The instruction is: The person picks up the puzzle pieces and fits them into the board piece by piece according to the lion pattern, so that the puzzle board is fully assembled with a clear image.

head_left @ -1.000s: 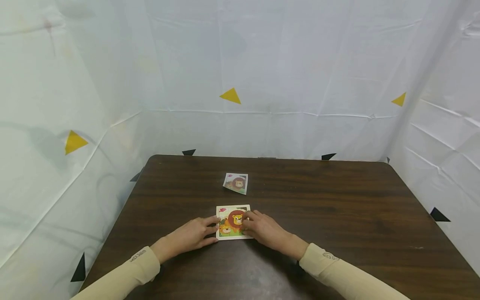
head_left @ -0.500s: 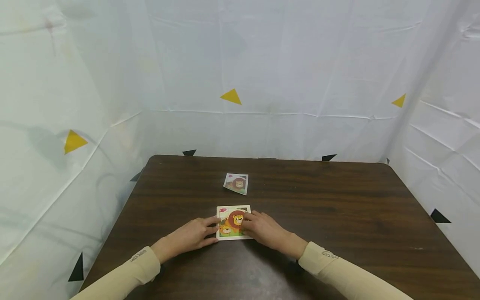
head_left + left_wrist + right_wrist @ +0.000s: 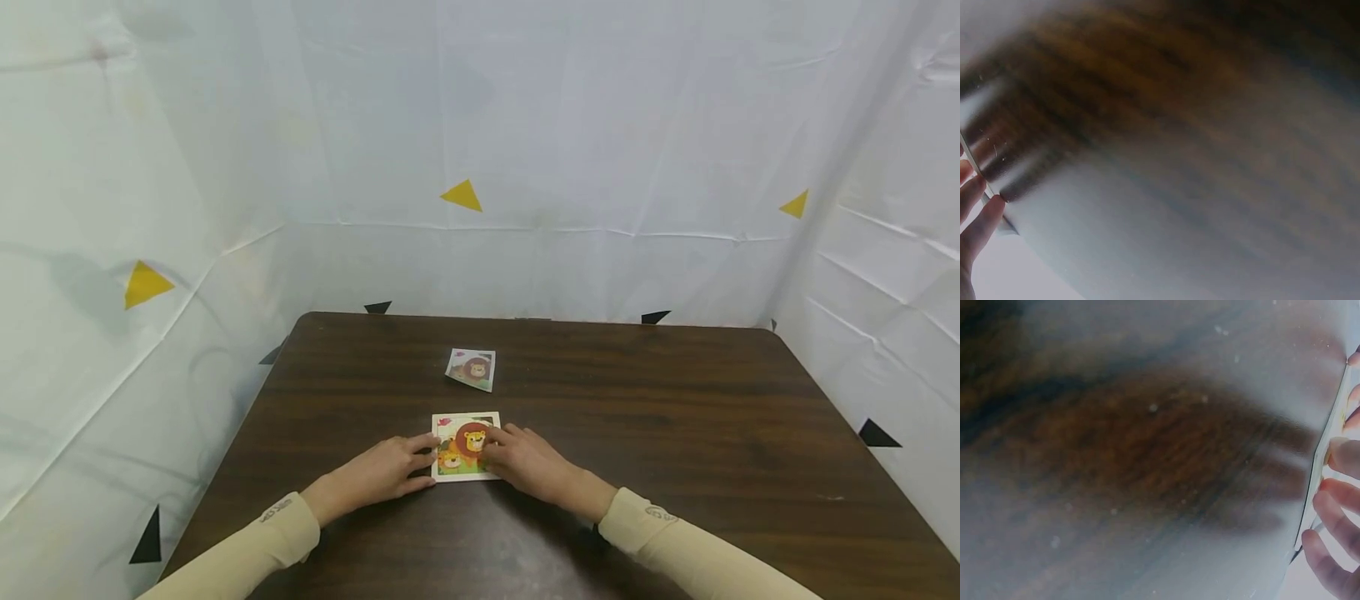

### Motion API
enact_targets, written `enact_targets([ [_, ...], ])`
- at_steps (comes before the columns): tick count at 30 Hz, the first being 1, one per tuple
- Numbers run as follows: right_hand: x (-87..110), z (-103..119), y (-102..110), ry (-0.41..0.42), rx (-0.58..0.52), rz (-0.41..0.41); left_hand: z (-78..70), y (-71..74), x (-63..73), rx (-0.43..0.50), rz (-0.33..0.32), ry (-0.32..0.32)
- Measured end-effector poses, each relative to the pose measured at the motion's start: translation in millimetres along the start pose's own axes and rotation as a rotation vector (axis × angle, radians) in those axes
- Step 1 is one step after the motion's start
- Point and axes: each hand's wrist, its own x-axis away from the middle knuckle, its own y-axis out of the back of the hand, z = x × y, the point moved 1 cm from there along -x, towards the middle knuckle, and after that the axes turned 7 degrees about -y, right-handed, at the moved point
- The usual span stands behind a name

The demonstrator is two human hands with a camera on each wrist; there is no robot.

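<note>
A square picture puzzle board (image 3: 462,467) with a pale border lies flat on the dark wood table; its picture has a lion and a smaller orange animal. Along its left edge, the fingertips of my left hand (image 3: 378,471) touch the border, fingers stretched out. My right hand (image 3: 536,467) reaches over the right edge, with bent fingertips resting on the picture and covering part of it beside the lion's face. From the right wrist, the board (image 3: 1319,462) shows as a thin pale edge under the fingers (image 3: 1335,525). The left wrist view catches fingertips (image 3: 994,206) at the opposite edge.
Behind the board lies a paper card (image 3: 472,369) with the same lion picture, one corner curling up. The brown table (image 3: 675,417) spreads out around both. White sheeting (image 3: 600,125) with yellow and black triangles stands beyond the table's far and side edges.
Both hands and the board stay in place. Only the head view has shifted slightly.
</note>
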Motion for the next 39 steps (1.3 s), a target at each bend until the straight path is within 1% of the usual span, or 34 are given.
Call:
enact_targets([
  [8,-2.8,-5.0,-2.0,0.011,0.024,0.035,5.4,-0.4,-3.0,0.017,0.017,-0.003],
  [12,-3.6,-6.5,-2.2,0.016,0.029,0.060,7.8,0.4,-4.4,0.022,0.040,0.004],
  [20,-6.0,-10.7,3.5,0.008,0.068,0.053,13.4,1.4,-5.7,0.054,0.073,0.023],
  [23,-7.5,-14.3,7.8,0.008,0.072,0.033,16.2,0.5,-6.2,0.055,0.080,0.024],
  [28,-9.9,-23.7,18.9,0.016,0.054,-0.041,19.3,0.3,-7.7,0.041,0.059,0.002],
  [31,-10.4,-32.4,24.8,0.000,0.061,-0.068,19.7,1.4,-8.2,0.028,0.044,-0.014],
  [35,-9.8,-48.3,31.2,-0.051,0.061,-0.074,21.4,4.1,-10.2,0.001,0.023,-0.025],
  [39,-8.9,-65.7,40.2,-0.109,0.059,-0.080,27.2,10.3,-14.3,-0.038,-0.010,-0.012],
])
